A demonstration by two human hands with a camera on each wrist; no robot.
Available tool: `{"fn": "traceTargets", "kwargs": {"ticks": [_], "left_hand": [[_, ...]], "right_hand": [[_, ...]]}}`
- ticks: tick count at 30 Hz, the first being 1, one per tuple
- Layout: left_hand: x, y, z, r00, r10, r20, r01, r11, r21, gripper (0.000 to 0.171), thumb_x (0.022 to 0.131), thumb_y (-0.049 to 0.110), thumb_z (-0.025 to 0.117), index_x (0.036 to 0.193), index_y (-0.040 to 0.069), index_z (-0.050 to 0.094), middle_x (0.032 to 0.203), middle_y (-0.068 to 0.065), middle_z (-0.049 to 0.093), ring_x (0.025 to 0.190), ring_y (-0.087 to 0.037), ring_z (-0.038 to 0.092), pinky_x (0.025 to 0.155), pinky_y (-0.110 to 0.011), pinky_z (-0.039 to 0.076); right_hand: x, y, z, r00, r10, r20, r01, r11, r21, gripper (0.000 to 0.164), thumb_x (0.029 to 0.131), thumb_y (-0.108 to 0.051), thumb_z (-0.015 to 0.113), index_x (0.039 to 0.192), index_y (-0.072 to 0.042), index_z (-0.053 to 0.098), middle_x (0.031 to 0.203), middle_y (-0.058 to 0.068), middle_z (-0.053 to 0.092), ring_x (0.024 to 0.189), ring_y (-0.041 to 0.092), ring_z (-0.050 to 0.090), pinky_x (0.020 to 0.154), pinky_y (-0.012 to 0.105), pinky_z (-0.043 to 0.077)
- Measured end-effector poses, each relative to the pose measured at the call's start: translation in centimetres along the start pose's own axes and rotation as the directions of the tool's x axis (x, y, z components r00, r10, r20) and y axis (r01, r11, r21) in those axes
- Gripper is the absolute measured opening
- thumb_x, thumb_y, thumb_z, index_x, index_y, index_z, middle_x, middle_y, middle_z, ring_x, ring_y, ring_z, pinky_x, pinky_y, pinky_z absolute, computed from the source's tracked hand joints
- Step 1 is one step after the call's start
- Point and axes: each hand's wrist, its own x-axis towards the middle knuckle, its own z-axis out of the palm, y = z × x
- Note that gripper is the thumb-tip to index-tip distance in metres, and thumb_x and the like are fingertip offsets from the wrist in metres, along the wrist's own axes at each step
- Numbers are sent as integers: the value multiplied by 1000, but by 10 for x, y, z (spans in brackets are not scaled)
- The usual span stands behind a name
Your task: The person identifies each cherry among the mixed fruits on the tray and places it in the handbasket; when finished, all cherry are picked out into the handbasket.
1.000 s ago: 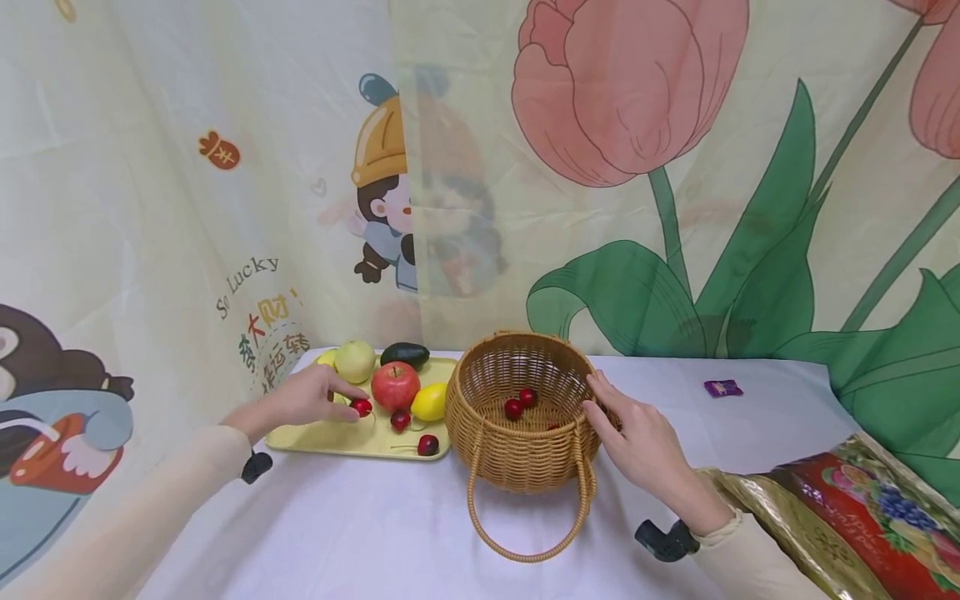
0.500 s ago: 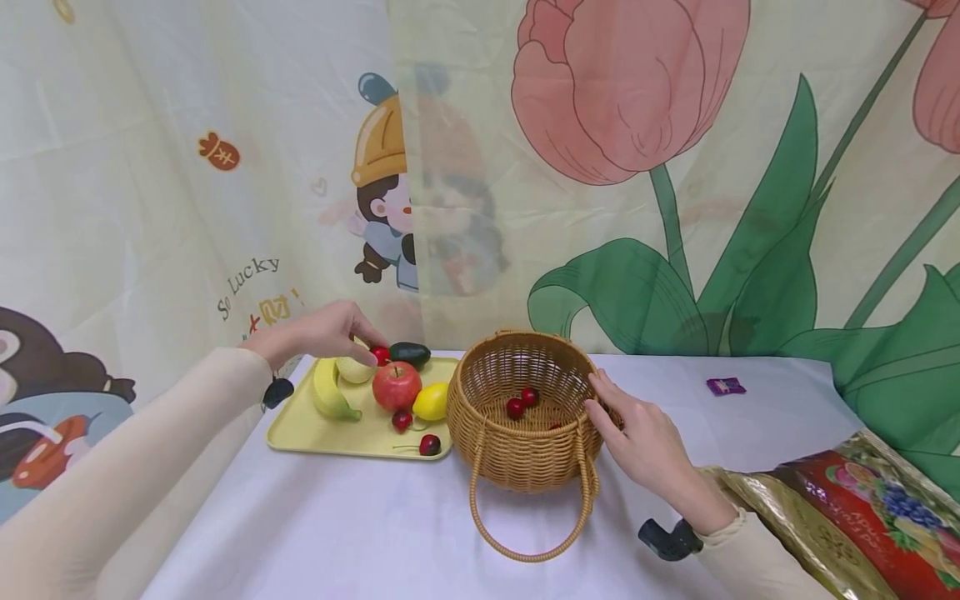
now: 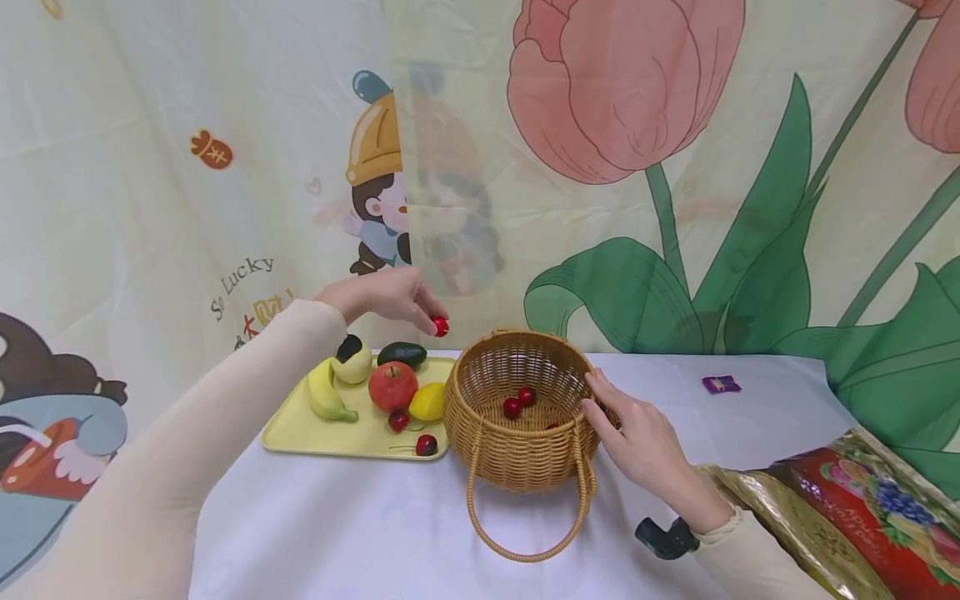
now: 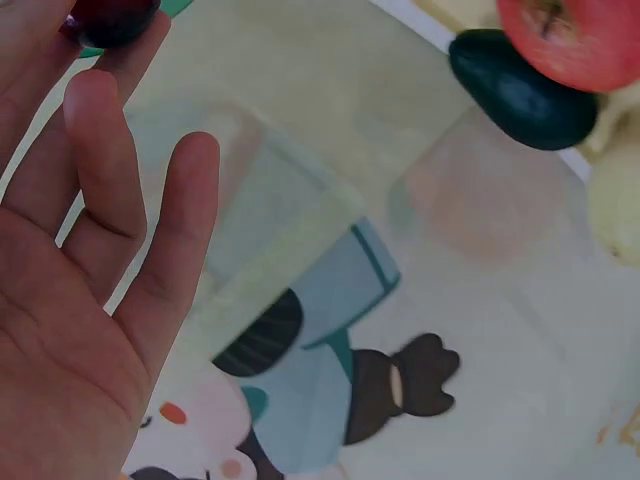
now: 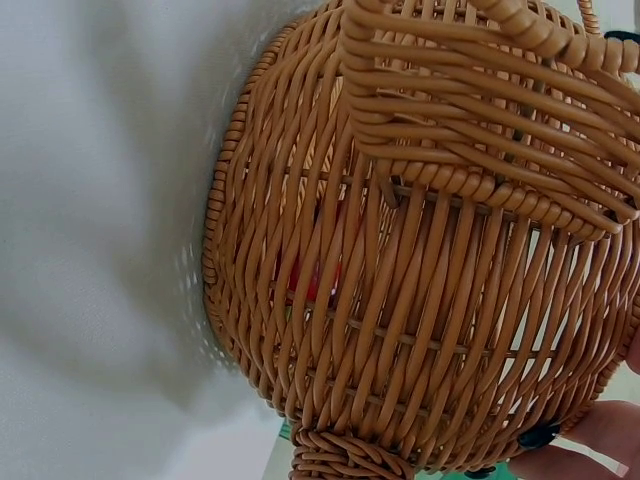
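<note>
My left hand (image 3: 397,296) pinches a red cherry (image 3: 441,326) at its fingertips, in the air above the back of the tray and left of the basket. In the left wrist view the cherry (image 4: 115,22) shows dark red at the top edge, and the other fingers extend away from it. Inside the brown wicker basket (image 3: 517,462) lie two cherries (image 3: 512,407) and a sliver of a third. Against the basket's right rim rests my right hand (image 3: 637,429), its fingers fairly straight. Through the weave in the right wrist view, a red patch is visible.
A yellow tray (image 3: 315,442) left of the basket bears a banana (image 3: 327,392), a pale round fruit (image 3: 352,367), an avocado (image 3: 402,355), an apple (image 3: 393,386), a lemon (image 3: 428,402) and two cherries (image 3: 426,445). A purple packet (image 3: 722,384) and shiny bag (image 3: 862,508) lie right.
My left hand has lifted the cherry from over the tray's left part and carried it up and right, towards the basket. The right hand stays at the rim.
</note>
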Motion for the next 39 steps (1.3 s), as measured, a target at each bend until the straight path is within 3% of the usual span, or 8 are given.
{"fn": "traceTargets", "kwargs": {"ticks": [6,12,20,30,39], "left_hand": [[24,21,2,1000,22,23,-20,998,-57,30,92,14,77,121,8,77,122,-11,76,115,-25,73,105,-44,54],[53,41,17,999,27,42,-23,994,-105,33,91,16,78,123,11,76,121,-7,77,110,-19,74,96,-35,58],[86,64,46,983,175,50,-163,969,-188,30,91,12,78,121,5,76,116,-11,78,107,-18,75,95,-32,59],[113,79,78,968,246,46,-233,953,-195,31,89,12,79,120,6,77,119,-9,77,114,-16,73,98,-24,55],[126,79,109,966,246,84,-238,967,-93,30,91,16,79,120,7,77,119,-7,77,114,-16,72,97,-27,57]], "right_hand": [[0,-1,-1,1000,-4,-1,4,1000,-5,50,107,-32,52,149,-4,52,153,19,50,132,42,57,101,58,52],[1,-1,-1,1000,-7,-5,7,1000,-4,50,107,-32,52,149,-3,52,152,19,50,132,42,57,102,58,51],[-1,-1,-1,1000,-1,-4,1,1000,4,50,108,-33,51,150,-6,52,153,16,51,133,41,57,103,58,51],[-1,-3,-3,1000,3,4,-3,1000,4,50,108,-34,50,151,-7,51,154,15,50,133,40,57,101,58,52],[0,-2,-2,1000,-1,1,1,1000,0,50,108,-35,51,150,-7,51,153,15,51,133,40,57,101,58,52]]}}
